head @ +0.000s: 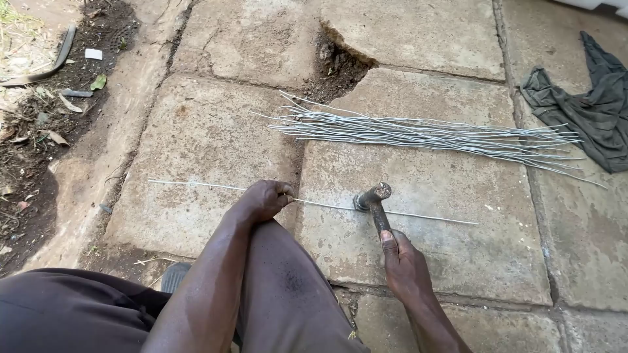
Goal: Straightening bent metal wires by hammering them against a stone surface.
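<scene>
Cracked concrete slabs [216, 131] carry one thin wire [425, 216], lying left to right in front of the person. His left hand [265, 199] pinches it closed near its middle; the right hand [404, 265] is clamped on a hammer [374, 199], whose head rests on the wire just beside. A wire bundle [425, 134] lies parallel behind.

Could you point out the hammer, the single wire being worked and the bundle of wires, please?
hammer [373, 197]: head view, on its metal head.
single wire [196, 184]: head view, left stretch.
bundle of wires [425, 134]: head view, middle.
</scene>
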